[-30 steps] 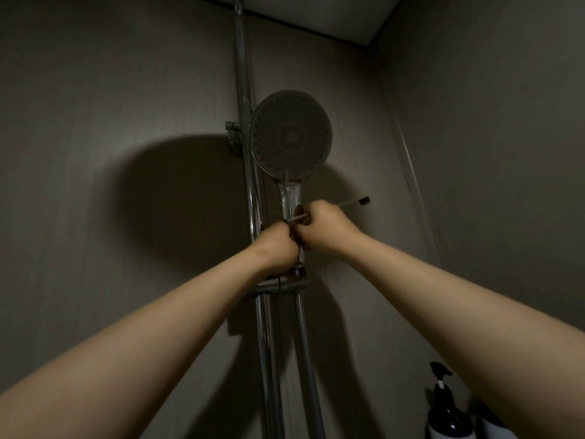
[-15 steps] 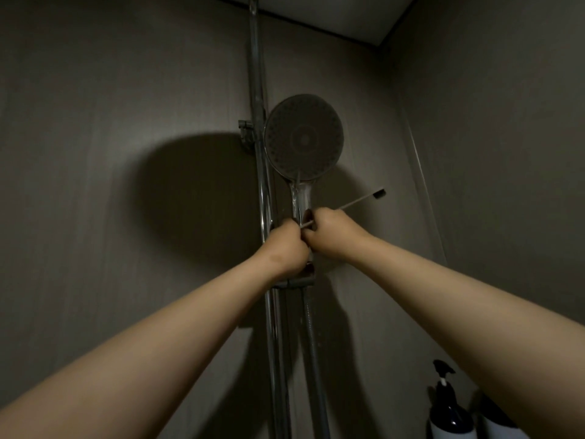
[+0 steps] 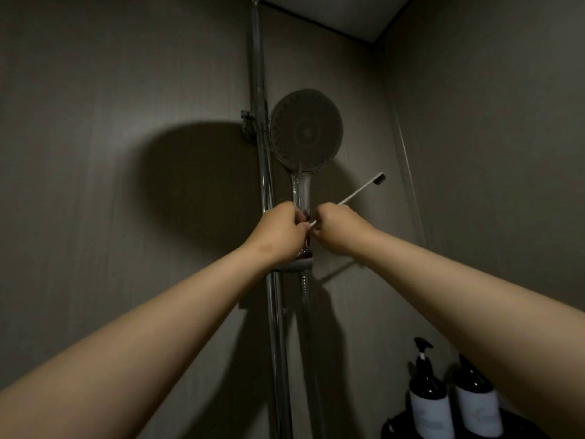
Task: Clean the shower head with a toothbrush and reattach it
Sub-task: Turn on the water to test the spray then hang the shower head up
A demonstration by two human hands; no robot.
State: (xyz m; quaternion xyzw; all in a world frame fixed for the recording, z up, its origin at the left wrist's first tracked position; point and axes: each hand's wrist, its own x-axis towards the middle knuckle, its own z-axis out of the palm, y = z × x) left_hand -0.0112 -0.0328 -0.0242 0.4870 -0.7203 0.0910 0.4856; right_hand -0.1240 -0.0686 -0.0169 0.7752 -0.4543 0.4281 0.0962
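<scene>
Seating round grey chrome-handled shower head (image 3: 306, 131) in rail bracket (image 3: 303, 265), clasping its handle with left grip (image 3: 278, 232), pinching slim white toothbrush (image 3: 357, 193) in right grip (image 3: 337, 229). Judging reattachment nearly done, cleaning unverifiable.

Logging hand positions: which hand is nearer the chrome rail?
Left. The left hand overlaps the rail, gripping the shower head; the right hand, holding the toothbrush, is farther right.

Two forearms show, both bare along their whole visible length, from the near corners to the wrists. The left hand (image 3: 278, 232) and right hand (image 3: 338, 228) are bare as well, seen from the back. The dim light hides finer detail.
</scene>
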